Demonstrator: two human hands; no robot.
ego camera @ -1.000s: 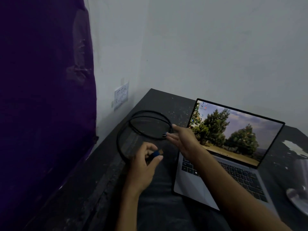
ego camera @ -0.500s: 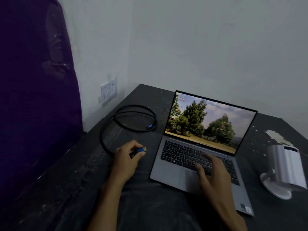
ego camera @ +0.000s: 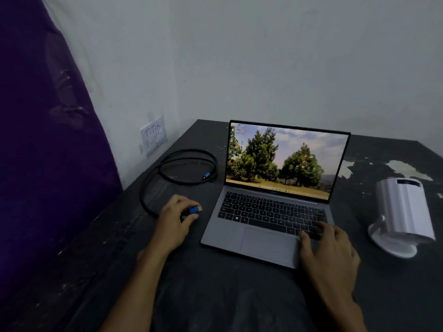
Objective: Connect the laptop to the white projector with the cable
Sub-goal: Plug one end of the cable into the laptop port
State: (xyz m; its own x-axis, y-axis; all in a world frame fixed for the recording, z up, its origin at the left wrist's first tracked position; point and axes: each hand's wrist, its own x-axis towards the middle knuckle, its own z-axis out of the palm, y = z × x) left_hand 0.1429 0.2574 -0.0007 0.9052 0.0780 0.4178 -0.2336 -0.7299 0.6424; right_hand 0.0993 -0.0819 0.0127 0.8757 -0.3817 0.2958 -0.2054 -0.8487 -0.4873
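The right hand [ego camera: 328, 250] has left the coil of cable [ego camera: 167, 171], where it was a second ago, and now lies flat and open on the laptop [ego camera: 268, 226], fingers spread over the right end of the keyboard and the palm rest, gripping nothing. The left hand [ego camera: 176, 220] has kept its hold: it is closed around the blue plug [ego camera: 195, 209], pinched between thumb and fingers, with the metal tip pointing toward the laptop's left edge and sitting just beside it but not yet touching. The rest of the cable loops away behind that hand on the dark table [ego camera: 239, 295], and its other blue end [ego camera: 206, 175] lies loose near the screen's left side. The white projector [ego camera: 402, 212] has come into sight to the right of the laptop, tipped on its round base, well apart from the cable and with nothing plugged in that I can see. To my eye the right hand is there to steady the laptop so the plug can be pushed into a port on the left side; I cannot see the port itself from here. Neither end is connected yet, so the job is only just starting.
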